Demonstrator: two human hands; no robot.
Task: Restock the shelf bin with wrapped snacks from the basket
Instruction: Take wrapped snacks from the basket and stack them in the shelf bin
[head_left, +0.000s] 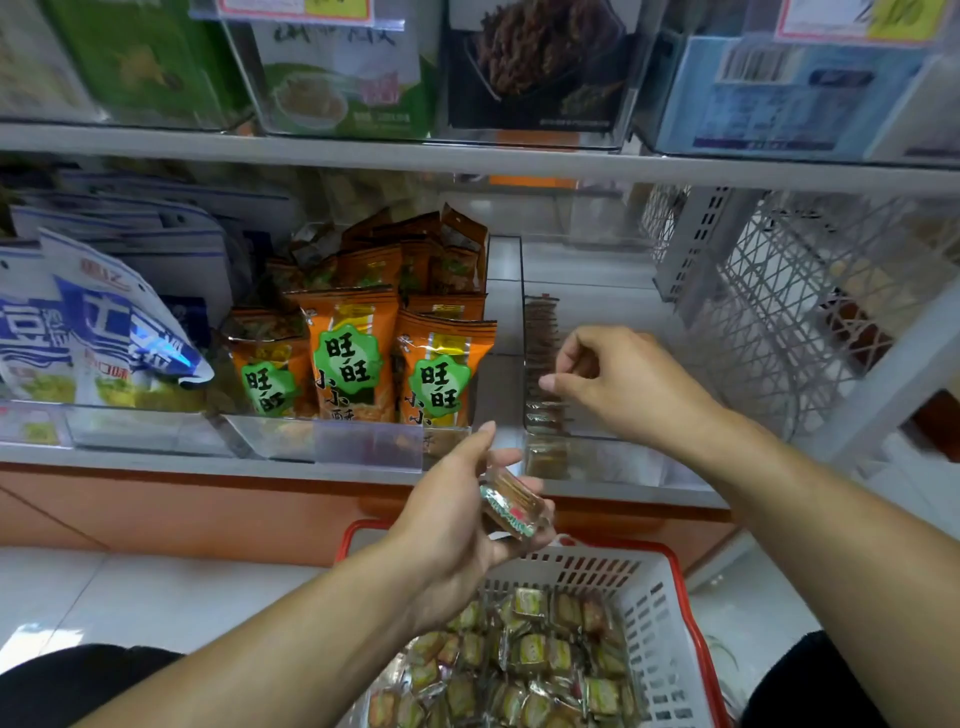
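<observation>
1. Head view looks down on a white store shelf (363, 470) with an orange panel under its front edge and pale floor tiles below.
2. On this shelf, a clear bin (597, 457) stands at the right end; a row of small wrapped snacks (543, 358) stands on edge along its left wall, running from the front wall toward the back.
3. Just left of it, another clear bin holds orange snack bags (353, 353), and blue-and-white bags (104, 332) fill the left end.
4. White wire mesh (810, 312) rises at the shelf's right side; an upper shelf carries more clear bins of packets.
5. A white basket (649, 613) with a red rim sits below the shelf's front edge, filled with loose wrapped snacks (524, 665).
6. Right hand (623, 384) reaches into the bin, fingers curled, thumb and forefinger pinching at the row of snacks.
7. Left hand (457, 519) hovers over the basket's far rim, fingers curled round a small stack of wrapped snacks (514, 504).
</observation>
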